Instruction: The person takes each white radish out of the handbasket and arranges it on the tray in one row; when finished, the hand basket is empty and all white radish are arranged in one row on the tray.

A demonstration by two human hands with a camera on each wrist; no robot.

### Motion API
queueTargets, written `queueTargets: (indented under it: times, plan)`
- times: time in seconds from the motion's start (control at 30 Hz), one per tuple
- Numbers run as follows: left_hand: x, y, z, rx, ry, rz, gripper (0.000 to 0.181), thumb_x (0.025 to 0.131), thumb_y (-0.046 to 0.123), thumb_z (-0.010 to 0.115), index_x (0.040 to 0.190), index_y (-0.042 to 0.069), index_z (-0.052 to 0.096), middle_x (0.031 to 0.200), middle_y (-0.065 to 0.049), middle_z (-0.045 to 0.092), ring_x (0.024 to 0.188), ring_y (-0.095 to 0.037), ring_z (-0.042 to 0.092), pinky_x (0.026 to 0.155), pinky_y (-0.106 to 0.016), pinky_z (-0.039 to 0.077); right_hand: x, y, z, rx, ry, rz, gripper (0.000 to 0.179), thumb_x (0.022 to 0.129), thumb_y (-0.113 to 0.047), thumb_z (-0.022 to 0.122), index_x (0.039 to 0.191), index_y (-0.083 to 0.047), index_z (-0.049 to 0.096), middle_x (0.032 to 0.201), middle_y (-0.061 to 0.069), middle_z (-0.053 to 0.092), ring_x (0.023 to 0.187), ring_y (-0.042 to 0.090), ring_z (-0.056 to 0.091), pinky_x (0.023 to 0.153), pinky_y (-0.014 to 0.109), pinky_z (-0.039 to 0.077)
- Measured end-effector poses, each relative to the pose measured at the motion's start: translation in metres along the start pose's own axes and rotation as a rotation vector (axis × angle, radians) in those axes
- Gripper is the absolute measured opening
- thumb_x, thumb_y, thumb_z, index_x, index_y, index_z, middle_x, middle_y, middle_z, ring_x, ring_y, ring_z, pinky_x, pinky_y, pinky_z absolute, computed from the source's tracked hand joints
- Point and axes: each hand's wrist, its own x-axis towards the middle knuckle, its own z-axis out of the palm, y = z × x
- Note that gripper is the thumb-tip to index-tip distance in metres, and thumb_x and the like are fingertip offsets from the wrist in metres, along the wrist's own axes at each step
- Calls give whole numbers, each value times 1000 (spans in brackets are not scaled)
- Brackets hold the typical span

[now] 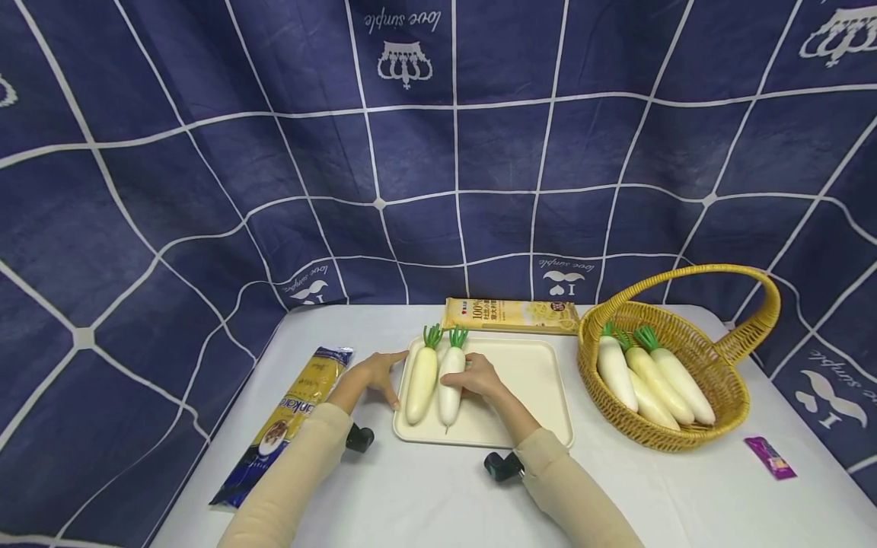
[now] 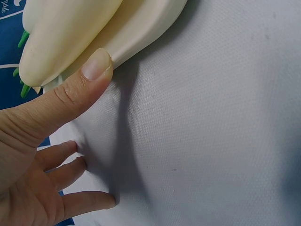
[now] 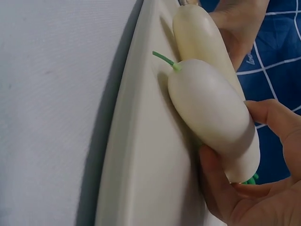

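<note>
A cream rectangular tray (image 1: 527,388) lies on the table with two toy radishes side by side along its left part, green tops pointing away. The left one is a yellowish radish (image 1: 421,387); beside it is a white radish (image 1: 449,407). My right hand (image 1: 483,377) grips the white radish between thumb and fingers, as the right wrist view shows from close by. At the tray's left edge, my left hand (image 1: 375,373) has its fingers spread and its thumb (image 2: 98,68) right at the rim, with nothing held.
On the right stands a wicker basket (image 1: 729,407) with several radishes inside. A yellow pasta packet (image 1: 510,316) lies behind the tray, and a blue and gold packet (image 1: 288,422) lies on the left. Near the right edge is a small purple packet (image 1: 770,457).
</note>
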Motion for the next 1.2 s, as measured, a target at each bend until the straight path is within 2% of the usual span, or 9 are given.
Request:
queueTargets:
  times: [0.17,0.53,0.8,1.03,1.2]
  plan:
    - [0,0,0,5,6,7,115,49,21,92,146,11,33,138,-23,46,130,-42,38,108,-54,31,-1,-2,0,-8,-5,11,66,65,-16,81,117,12,52,93,19,62,67,22,65,59,32,59]
    - [2,-1,2,8,2,-1,114,50,22,92,146,11,33,140,-23,44,130,-41,38,108,-54,32,-2,-1,6,33,-50,10,61,67,-15,81,114,12,53,92,20,62,64,21,66,58,32,59]
    - [2,-1,2,14,6,0,114,49,21,92,146,12,34,140,-23,45,130,-41,38,108,-53,32,-7,-2,4,25,-65,13,63,71,-18,79,118,14,51,93,21,63,66,22,68,60,33,60]
    - [2,-2,2,15,12,12,114,48,20,92,146,11,34,139,-23,45,130,-42,39,108,-53,31,-10,-4,4,-22,-38,44,83,74,-20,78,133,18,35,88,21,63,55,19,65,56,30,59]
    - [2,-2,0,35,-4,16,114,50,22,92,146,10,33,140,-23,44,131,-42,37,109,-54,30,-9,-4,5,-11,-53,31,71,75,-18,77,126,18,43,80,18,63,49,14,61,54,29,59]
